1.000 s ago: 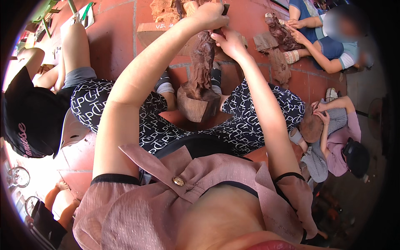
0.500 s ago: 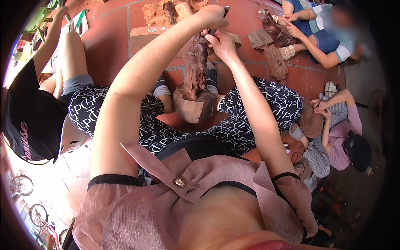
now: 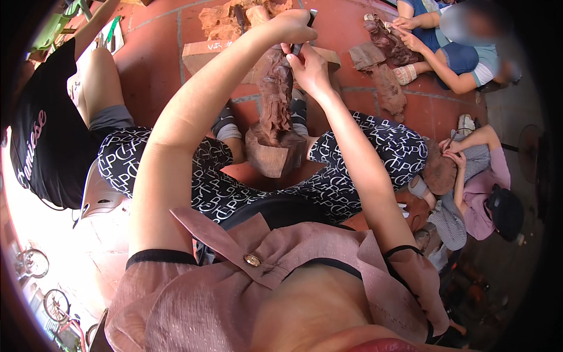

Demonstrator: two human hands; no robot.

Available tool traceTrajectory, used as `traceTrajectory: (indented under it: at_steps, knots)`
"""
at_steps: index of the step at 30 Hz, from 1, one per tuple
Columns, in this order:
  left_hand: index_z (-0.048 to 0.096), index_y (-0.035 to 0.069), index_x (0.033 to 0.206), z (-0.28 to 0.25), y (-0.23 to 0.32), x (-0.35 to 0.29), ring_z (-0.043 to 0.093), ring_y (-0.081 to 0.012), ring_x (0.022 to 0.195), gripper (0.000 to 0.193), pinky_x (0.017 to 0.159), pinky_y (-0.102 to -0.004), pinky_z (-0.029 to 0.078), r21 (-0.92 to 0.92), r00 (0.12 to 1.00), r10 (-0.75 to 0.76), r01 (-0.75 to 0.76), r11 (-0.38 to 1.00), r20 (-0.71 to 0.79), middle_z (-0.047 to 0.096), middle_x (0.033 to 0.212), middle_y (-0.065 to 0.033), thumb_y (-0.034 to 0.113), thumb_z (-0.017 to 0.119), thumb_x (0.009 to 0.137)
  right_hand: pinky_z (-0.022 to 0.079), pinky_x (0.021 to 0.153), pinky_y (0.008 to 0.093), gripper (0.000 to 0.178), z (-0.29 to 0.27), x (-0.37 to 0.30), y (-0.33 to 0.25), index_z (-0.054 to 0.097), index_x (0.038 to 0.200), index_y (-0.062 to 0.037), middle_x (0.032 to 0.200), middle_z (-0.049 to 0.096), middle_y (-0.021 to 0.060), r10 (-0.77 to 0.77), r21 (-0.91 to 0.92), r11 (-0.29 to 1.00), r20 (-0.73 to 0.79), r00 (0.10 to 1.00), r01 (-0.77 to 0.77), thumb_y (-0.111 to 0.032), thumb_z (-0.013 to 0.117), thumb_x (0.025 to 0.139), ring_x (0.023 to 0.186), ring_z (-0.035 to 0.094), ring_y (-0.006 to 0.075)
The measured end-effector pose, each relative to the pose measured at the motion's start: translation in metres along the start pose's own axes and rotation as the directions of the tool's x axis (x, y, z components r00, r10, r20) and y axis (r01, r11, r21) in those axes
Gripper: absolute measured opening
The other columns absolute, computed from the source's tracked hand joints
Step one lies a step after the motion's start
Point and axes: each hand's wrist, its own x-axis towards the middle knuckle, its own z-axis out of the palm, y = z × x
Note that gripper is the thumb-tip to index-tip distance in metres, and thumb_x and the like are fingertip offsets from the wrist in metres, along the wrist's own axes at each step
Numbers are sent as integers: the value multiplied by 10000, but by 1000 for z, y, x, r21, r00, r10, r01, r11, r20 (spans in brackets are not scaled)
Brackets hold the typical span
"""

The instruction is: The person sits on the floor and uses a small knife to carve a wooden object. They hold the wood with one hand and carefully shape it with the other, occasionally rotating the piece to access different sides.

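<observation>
A reddish-brown wood carving (image 3: 275, 97) stands upright between my knees, its blocky base (image 3: 271, 157) toward me. My left hand (image 3: 293, 26) is closed around a dark, slim carving tool (image 3: 297, 48) over the top of the figure. The tool's end shows above that fist, but its exact kind is not plain. My right hand (image 3: 311, 67) pinches the lower part of the same tool from the right, close against the carving's upper end. The fingers partly cover the figure's top.
Beyond the carving lie a wooden plank (image 3: 199, 57) and a lighter rough carving (image 3: 220, 20). Wood pieces (image 3: 387, 88) rest on the red tiles at right. Co-workers sit close by: one in black (image 3: 50, 129) at left, others at right holding carvings.
My hands and the tool have shifted slightly left and down at the carving's top. The carving's base has dropped slightly toward me. The co-worker at left has moved upward in the view.
</observation>
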Motion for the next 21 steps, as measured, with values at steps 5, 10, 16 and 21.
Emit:
traceTrajectory:
  at_steps: [5, 10, 16, 21]
  knots:
    - [563, -26, 1017, 10, -7, 13, 644, -274, 828, 346, 568, -335, 551, 171, 994, 83, -71, 983, -65, 633, 875, -194, 179, 581, 738, 444, 565, 431, 151, 1, 4, 10, 533, 854, -18, 662, 561, 176, -59, -41, 998, -50, 997, 57, -125, 615, 784, 644, 575, 371]
    - [472, -104, 923, 1, 7, -16, 624, -256, 511, 358, 484, -356, 514, -29, 999, 44, -44, 999, -11, 611, 726, -200, 212, 595, 808, 436, 545, 350, 164, -4, -3, -10, 555, 945, -60, 690, 572, 118, -56, 31, 998, -10, 998, 56, -59, 586, 785, 567, 555, 241]
    - [491, -117, 931, -3, 12, -11, 638, -274, 574, 346, 463, -337, 530, -115, 986, -93, 109, 987, 136, 609, 796, -212, 184, 586, 791, 442, 552, 357, 143, -3, -4, -14, 529, 906, -29, 683, 561, 138, 20, 9, 1000, 0, 1000, -20, -42, 591, 778, 574, 563, 261]
    - [525, -103, 997, -1, 13, -15, 647, -310, 718, 361, 495, -346, 565, -101, 995, -70, 78, 992, 76, 610, 910, -217, 167, 589, 765, 448, 560, 369, 124, -9, -7, -15, 539, 867, -21, 669, 561, 151, 4, 22, 1000, -4, 1000, -4, -35, 607, 763, 593, 579, 273]
